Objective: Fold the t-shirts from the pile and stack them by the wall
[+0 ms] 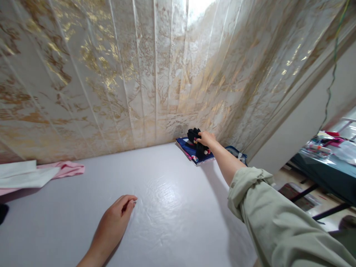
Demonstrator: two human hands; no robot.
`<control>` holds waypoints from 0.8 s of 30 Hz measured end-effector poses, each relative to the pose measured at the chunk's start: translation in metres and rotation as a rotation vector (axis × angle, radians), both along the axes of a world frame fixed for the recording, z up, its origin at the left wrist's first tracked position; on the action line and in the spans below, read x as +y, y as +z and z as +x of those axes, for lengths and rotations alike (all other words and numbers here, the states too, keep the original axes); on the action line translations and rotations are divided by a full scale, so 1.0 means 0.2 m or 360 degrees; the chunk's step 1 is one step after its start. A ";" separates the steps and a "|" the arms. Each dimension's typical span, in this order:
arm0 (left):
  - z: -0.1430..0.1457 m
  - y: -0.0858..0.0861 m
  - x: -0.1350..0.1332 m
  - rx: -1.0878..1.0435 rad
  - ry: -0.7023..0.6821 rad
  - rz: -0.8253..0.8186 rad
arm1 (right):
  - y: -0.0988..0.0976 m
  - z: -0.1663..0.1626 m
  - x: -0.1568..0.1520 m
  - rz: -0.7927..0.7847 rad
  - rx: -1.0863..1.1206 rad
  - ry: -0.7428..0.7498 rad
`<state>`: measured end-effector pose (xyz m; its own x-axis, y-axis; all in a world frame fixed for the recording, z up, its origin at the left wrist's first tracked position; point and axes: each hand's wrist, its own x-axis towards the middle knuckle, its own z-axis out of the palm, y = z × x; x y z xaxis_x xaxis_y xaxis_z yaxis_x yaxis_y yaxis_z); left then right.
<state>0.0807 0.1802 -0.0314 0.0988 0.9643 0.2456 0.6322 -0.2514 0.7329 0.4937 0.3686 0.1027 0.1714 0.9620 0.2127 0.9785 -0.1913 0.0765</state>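
Observation:
My right hand (207, 139) reaches to the far edge of the white table and closes on a black bundle (194, 135) that looks like soft folded cloth with small coloured spots. The bundle sits over a flat dark blue packet (187, 147) with a round red and white mark. Part of the bundle is hidden by my fingers. Nearer to me, my left hand (118, 211) is over the table with thumb and fingertips pressed together. Whether anything tiny is between those fingertips does not show.
The white table (167, 230) meets a wall covering of gold-patterned, pleated sheeting (133, 74). White cloth (22, 174) and pink cloth (69, 168) lie at the left. A blue-grey item (236, 152) is behind my right forearm. A dark table (328, 163) with clutter stands farther right.

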 end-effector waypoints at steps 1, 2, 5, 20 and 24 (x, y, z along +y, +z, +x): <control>0.00 0.00 0.00 -0.0001 0.0002 0.0001 | 0.00 0.01 0.00 -0.0001 -0.0003 0.0001; 0.00 0.00 0.00 -0.0003 0.0002 0.0003 | 0.00 0.02 0.00 -0.0003 -0.0004 0.0001; 0.00 0.01 0.00 -0.0004 0.0017 0.0000 | 0.02 0.04 0.01 -0.0004 -0.0005 0.0005; -0.01 -0.01 0.02 0.0001 0.0022 0.0050 | -0.08 0.11 0.02 -0.0047 0.0265 -0.0002; -0.01 -0.02 0.02 0.0017 0.0025 0.0041 | -0.08 0.20 0.03 -0.0034 0.0372 -0.0052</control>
